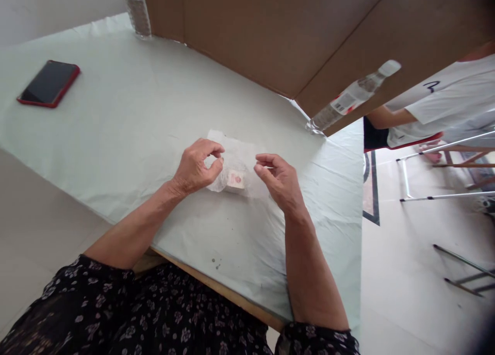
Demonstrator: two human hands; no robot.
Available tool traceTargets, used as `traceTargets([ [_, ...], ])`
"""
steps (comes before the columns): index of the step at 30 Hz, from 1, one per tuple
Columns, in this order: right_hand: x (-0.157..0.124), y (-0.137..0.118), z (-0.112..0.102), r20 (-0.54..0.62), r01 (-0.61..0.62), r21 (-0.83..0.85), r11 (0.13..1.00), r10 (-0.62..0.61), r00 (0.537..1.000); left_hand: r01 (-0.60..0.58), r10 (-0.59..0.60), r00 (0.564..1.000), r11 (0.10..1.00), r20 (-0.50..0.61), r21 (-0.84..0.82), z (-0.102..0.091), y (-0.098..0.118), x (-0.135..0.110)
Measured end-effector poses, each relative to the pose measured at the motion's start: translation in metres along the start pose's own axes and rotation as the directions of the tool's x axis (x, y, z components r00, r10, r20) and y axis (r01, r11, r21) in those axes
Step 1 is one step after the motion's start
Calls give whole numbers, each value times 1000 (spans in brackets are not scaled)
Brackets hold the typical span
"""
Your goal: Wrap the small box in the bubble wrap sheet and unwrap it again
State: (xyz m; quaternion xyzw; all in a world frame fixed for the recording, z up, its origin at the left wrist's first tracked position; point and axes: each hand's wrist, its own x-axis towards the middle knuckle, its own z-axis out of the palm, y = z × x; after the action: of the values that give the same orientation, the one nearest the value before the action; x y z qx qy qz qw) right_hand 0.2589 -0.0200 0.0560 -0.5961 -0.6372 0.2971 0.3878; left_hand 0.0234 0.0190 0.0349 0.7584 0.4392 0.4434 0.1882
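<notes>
A thin, see-through white sheet of wrapping (236, 151) lies on the pale table cover (135, 117), partly folded round a small whitish block with a red mark (235, 180). My left hand (197, 166) pinches the wrap's left edge between thumb and fingers. My right hand (279, 179) is at the wrap's right side, with thumb and forefinger pinched on its edge. The block sits between the two hands.
A red-cased phone (49, 83) lies at the far left. A big cardboard box (294, 35) stands at the back, with a plastic bottle (350, 98) leaning by it and another bottle (137, 9) at its left corner. A person in a white shirt (436, 99) sits at right.
</notes>
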Motion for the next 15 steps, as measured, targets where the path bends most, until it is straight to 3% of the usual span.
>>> traceTargets([
  [2, -3, -3, 1, 104, -1, -23, 1000, 4, 995, 21, -15, 990, 999, 142, -40, 1, 2, -2],
  [5, -4, 2, 3, 152, -32, -72, 997, 42, 987, 188, -169, 929, 982, 328, -28, 0, 3, -2],
  [9, -6, 8, 4, 123, -42, 0, 999, 42, 992, 345, -298, 866, 937, 402, -50, -6, 8, 2],
  [12, -12, 5, -1, 102, -27, 140, 990, 13, 995, 398, -269, 848, 892, 456, -215, -14, 12, 5],
  [15, -26, -1, -9, 201, -23, 207, 978, -19, 979, 489, -170, 776, 771, 608, -409, -22, 12, 7],
])
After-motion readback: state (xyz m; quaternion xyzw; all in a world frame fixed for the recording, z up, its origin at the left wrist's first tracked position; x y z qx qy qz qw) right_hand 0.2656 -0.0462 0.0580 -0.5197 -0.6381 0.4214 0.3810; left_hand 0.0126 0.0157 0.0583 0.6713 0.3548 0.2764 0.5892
